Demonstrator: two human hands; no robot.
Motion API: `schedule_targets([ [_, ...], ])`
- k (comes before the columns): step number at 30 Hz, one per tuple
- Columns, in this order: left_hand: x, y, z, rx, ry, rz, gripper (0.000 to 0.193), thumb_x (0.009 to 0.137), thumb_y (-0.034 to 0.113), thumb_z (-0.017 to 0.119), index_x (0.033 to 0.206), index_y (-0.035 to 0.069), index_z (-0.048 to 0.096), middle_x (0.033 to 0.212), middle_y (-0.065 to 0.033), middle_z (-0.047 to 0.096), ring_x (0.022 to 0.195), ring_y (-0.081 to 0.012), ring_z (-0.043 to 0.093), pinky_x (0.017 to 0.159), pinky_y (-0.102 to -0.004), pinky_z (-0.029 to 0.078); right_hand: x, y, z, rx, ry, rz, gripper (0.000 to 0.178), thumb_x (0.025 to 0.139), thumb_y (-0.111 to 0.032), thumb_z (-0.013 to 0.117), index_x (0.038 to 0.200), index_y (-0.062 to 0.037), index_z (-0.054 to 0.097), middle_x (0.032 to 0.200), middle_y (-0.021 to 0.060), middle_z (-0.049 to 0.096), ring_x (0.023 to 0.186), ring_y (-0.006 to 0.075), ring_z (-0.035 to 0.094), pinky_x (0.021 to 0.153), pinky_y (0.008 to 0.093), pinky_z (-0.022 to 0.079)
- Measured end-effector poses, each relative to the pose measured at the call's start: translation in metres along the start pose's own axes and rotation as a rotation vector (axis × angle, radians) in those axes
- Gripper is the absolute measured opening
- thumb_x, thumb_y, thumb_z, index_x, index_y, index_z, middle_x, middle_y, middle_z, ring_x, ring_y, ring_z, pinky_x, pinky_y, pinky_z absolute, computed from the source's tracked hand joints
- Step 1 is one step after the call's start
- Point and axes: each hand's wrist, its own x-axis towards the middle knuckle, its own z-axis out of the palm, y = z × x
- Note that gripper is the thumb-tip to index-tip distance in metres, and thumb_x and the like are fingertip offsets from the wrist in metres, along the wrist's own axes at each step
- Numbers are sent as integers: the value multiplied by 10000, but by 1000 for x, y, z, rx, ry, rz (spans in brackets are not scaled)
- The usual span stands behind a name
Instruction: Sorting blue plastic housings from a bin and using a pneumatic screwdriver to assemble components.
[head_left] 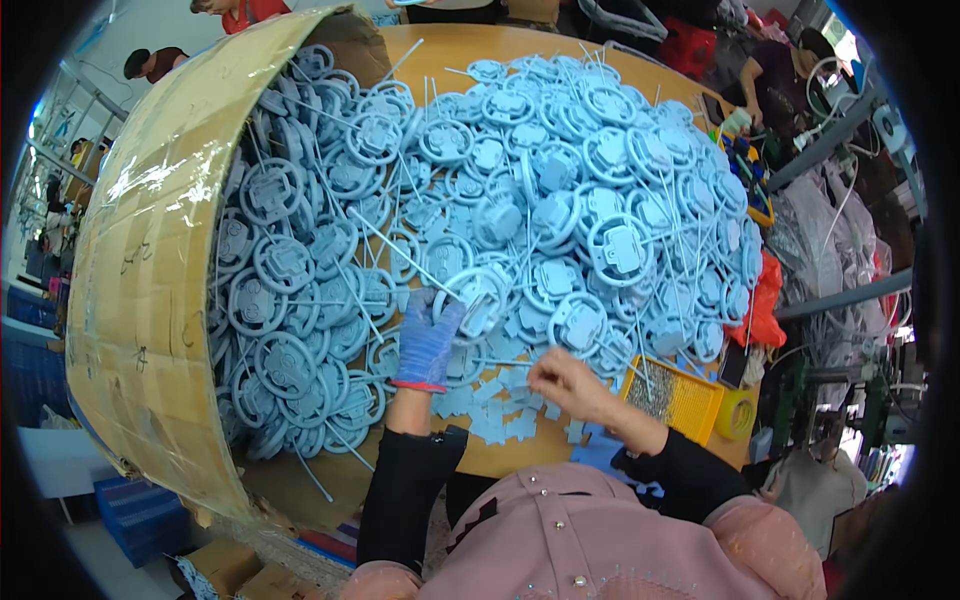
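Right of the cardboard box (150,250), my gloved left hand (426,345) grips a pale-blue wheel-shaped part (484,303), best held steady and clear of the heap (600,130), while my right hand (572,386), farther from the box, bunches its fingertips narrow, whether around anything I cannot tell, the box's edge limiting leftward room, bare tabletop (485,461) beside it allowing some.

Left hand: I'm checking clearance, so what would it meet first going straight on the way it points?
The left hand would probably meet a light-blue wheel-shaped part heaped just ahead, though depth leaves which one unclear.
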Motion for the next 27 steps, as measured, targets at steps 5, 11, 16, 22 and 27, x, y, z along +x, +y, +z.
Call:
schedule_targets([
  [5, -46, -32, -5, -78, -17, -223, 327, 858, 81, 646, 1153, -5, 532, 992, -68, 606, 825, -119, 584, 716, -253, 502, 32, -27, -13, 24, -72, -113, 104, 854, -112, 618, 922, -34, 610, 882, 80, 533, 783, 206, 548, 684, 310, 449],
  [11, -83, -25, -8, -236, -195, -191, 541, 784, 109, 733, 1247, 10, 473, 1108, -84, 582, 920, -142, 585, 774, -264, 521, 35, -34, 7, -164, -23, -129, 183, 834, -123, 647, 1001, -55, 616, 939, 90, 523, 788, 208, 576, 692, 336, 478],
  [16, -89, -38, -3, -296, -128, -228, 711, 718, 47, 762, 1323, 32, 388, 1177, -91, 544, 1061, -192, 559, 836, -305, 525, 33, -28, 16, -65, 128, -94, 423, 757, -193, 726, 1131, -76, 567, 945, 107, 538, 798, 256, 572, 734, 362, 484],
  [22, -96, -21, 1, -453, -206, -311, 709, 723, 20, 742, 1334, 71, 387, 1212, -88, 531, 1098, -222, 556, 918, -340, 509, 32, -5, 9, 399, -11, 176, 628, 746, -228, 781, 1261, -12, 494, 1071, 89, 574, 914, 172, 557, 811, 303, 473],
  [27, -87, -24, 0, -504, -357, -416, 685, 730, 60, 758, 1317, 75, 405, 1206, -83, 537, 1100, -220, 555, 910, -339, 511, 36, 3, 3, 580, -125, 250, 631, 784, -204, 758, 1293, 14, 455, 1148, 90, 577, 1037, 163, 552, 887, 294, 452],
])
